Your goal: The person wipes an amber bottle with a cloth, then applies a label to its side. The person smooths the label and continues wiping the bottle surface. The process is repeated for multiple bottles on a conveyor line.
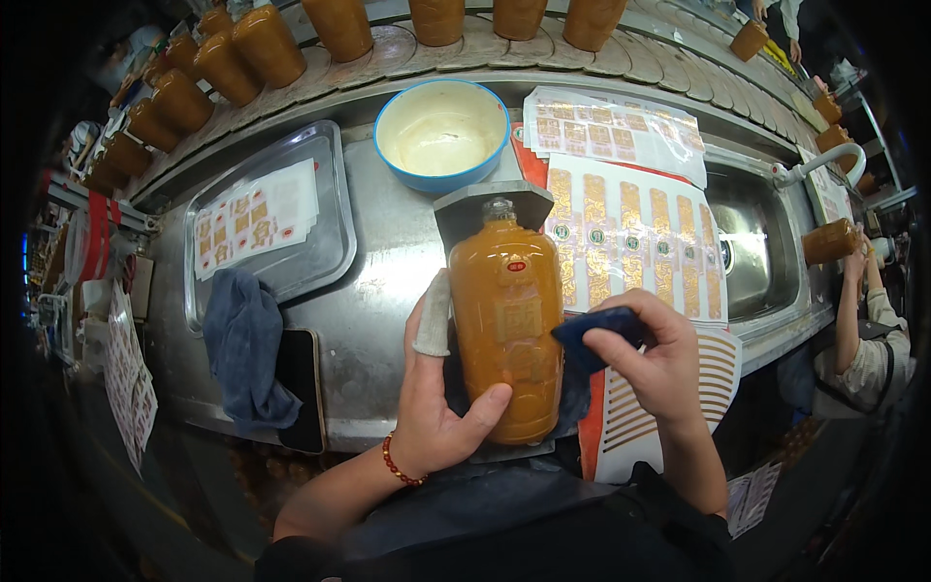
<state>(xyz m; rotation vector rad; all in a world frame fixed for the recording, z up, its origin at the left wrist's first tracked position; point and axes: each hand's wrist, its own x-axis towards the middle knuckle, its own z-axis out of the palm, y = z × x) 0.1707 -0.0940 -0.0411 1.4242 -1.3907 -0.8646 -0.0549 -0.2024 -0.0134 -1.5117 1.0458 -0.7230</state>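
Counter (373,242), left hand (433,412) gripping bottle (504,296) (amber), right hand (661,357) pinching pad (603,335)

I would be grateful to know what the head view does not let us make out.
In the head view:
- Back of the brown bottle: hidden by its own front.
- Some fingers of the left hand: behind the bottle.
- Part of the dark blue piece: covered by the right hand.
- Tops of the far bottles: cut off by the upper edge.

The glossy amber bottle (508,325) points neck away, a dark-blue pad (585,337) at its right side.
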